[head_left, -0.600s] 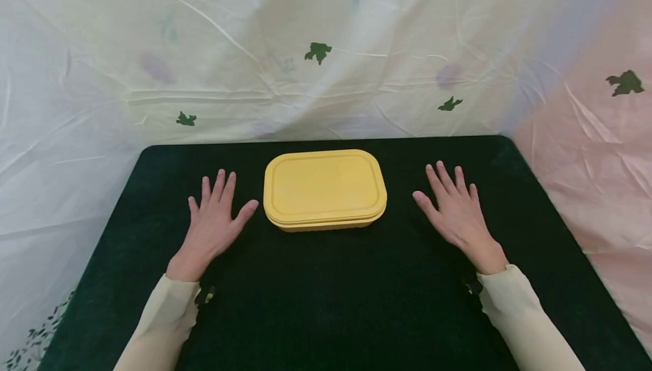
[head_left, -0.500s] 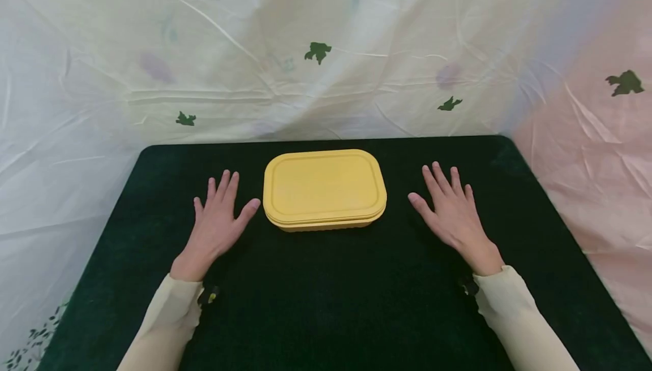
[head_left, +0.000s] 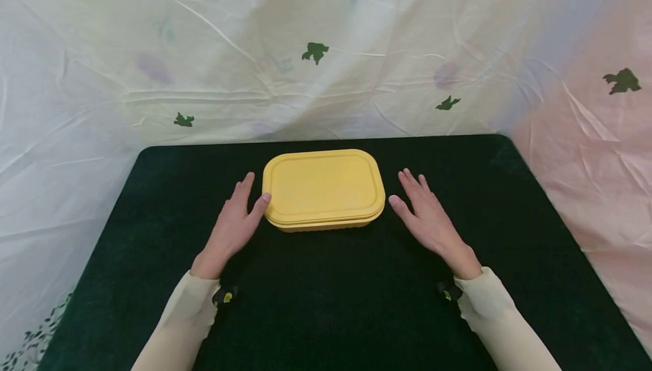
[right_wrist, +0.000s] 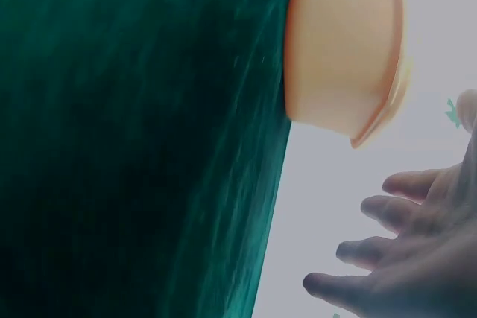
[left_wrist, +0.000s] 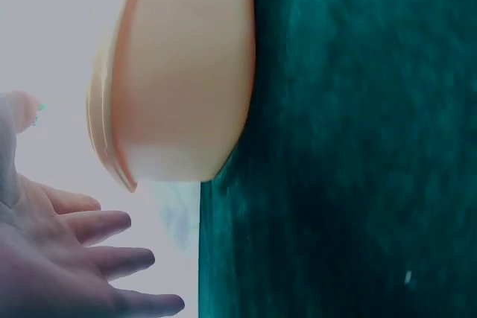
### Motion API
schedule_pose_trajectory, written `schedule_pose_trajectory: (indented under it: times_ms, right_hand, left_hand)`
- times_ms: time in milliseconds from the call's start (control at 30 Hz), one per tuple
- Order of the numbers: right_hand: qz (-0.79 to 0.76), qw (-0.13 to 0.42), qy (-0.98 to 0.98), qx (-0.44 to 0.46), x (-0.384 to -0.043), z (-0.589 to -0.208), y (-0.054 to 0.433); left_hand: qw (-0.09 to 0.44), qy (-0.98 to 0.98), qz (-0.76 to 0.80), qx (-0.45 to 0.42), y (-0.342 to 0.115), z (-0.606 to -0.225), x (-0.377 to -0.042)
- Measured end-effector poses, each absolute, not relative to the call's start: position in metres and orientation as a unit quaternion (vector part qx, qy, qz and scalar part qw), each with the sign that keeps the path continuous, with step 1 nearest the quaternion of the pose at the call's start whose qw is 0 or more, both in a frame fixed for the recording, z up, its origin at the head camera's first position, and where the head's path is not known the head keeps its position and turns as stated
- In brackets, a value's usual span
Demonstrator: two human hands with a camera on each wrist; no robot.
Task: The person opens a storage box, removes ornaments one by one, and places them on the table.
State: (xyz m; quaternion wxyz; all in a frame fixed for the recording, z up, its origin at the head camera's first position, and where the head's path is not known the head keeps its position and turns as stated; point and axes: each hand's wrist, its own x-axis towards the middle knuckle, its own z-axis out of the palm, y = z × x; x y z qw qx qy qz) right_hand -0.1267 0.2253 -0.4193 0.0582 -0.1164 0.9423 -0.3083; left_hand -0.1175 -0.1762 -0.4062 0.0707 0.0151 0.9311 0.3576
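On my left hand (head_left: 231,229) and right hand (head_left: 433,224) the fingers stretch out straight. From above, my left thumb overlaps the left edge of the lidded yellow container (head_left: 324,187); I can't tell whether it touches. My right thumb is just beside the right edge. The container sits on a dark green table (head_left: 326,297), before a pale patterned sheet (head_left: 367,88).

Soft light across the pale cloth (head_left: 367,26); both wrist views hazy, with white glare.
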Motion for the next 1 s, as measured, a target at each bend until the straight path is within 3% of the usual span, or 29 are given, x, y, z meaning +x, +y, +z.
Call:
schedule_pose_trajectory:
  times_ms: [367, 1000]
  right_hand:
    - [-0.408, 0.11, 0.901, -0.093, -0.13, -0.419, 0.204]
    - [-0.44, 0.107, 0.885, -0.105, -0.134, -0.429, 0.195]
  left_hand:
    - [0.082, 0.902, 0.424, 0.003, -0.166, -0.41, -0.122]
    - [0.061, 0.891, 0.45, -0.005, -0.163, -0.416, -0.119]
